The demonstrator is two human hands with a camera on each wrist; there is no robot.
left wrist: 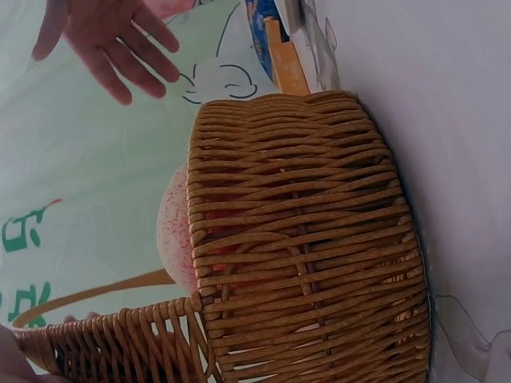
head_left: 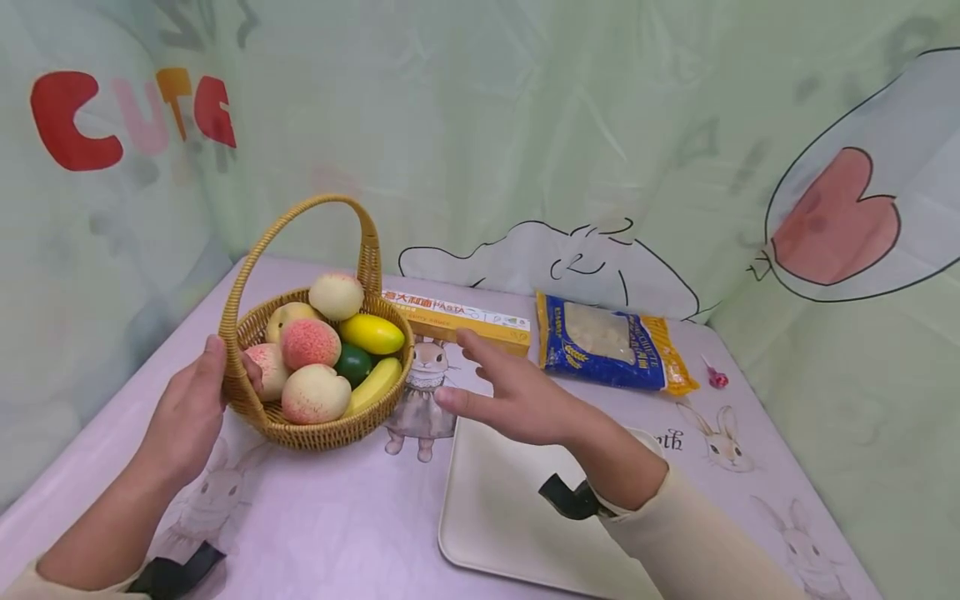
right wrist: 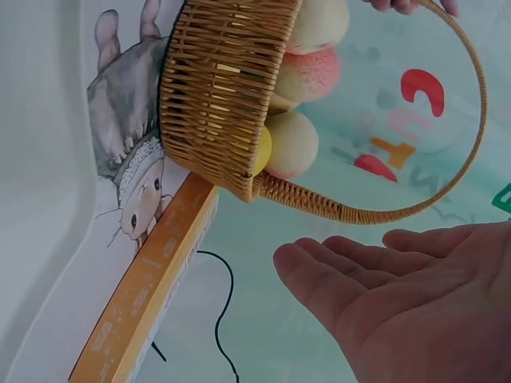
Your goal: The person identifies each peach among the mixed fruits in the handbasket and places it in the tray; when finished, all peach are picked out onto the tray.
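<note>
A wicker basket [head_left: 330, 435] with a tall arched handle stands on the left of the table. Peaches [head_left: 311, 344], a yellow mango-like fruit [head_left: 372, 334], a banana [head_left: 375, 387] and a dark green fruit [head_left: 353, 364] fill it. My left hand [head_left: 186, 417] grips the near side of the handle low down, with fingertips showing inside it. To the basket's right, my right hand [head_left: 517, 392] hovers with fingers spread and holds nothing. In the right wrist view its palm [right wrist: 431, 311] lies apart from the handle.
A beige tray [head_left: 517, 517] lies under my right forearm. Behind stand an orange-and-white pasta box [head_left: 465, 323] and a blue-and-yellow pasta bag [head_left: 600, 346]. A wrapped lollipop [head_left: 717, 379] lies at the right. Printed curtains hang around the table.
</note>
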